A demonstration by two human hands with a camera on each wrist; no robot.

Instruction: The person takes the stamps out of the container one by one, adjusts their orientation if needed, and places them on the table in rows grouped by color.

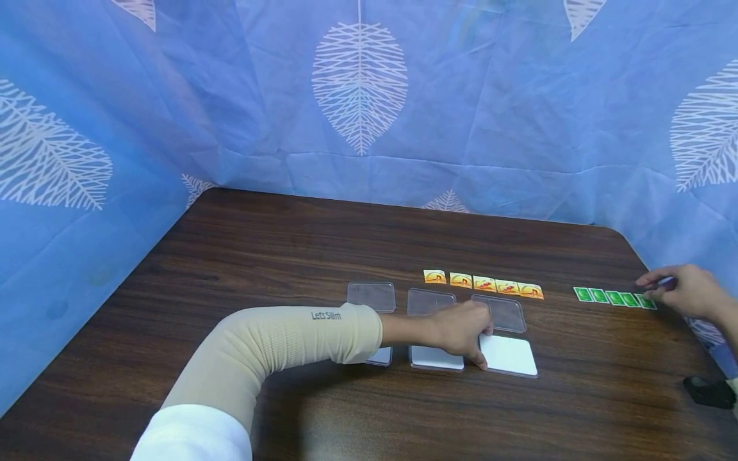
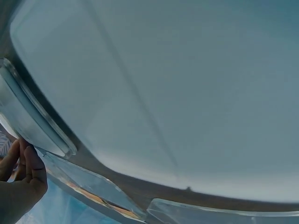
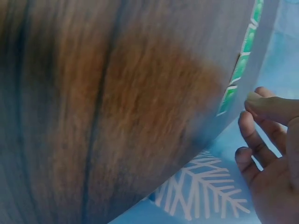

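My left hand (image 1: 461, 328) grips the left end of a transparent case (image 1: 508, 356) with a white filling, thumb at its near corner and fingers at its far corner. In the left wrist view the fingers (image 2: 32, 163) bend against the case's end. At the table's right edge, my right hand (image 1: 688, 291) hovers by a row of small green cards (image 1: 614, 298), fingertips right at the last card. The right wrist view shows these fingers (image 3: 252, 158) loosely bent, thumb close to the index finger, beside the green card (image 3: 228, 100), with nothing visible between them.
Two more white-filled cases (image 1: 436, 358) stand left of the gripped one, partly behind my left forearm. Beyond them lie three transparent lids (image 1: 371, 296). Several orange-yellow cards (image 1: 484, 284) form a row behind. A blue leaf-patterned cloth (image 1: 277, 96) surrounds the dark wooden table (image 1: 277, 250).
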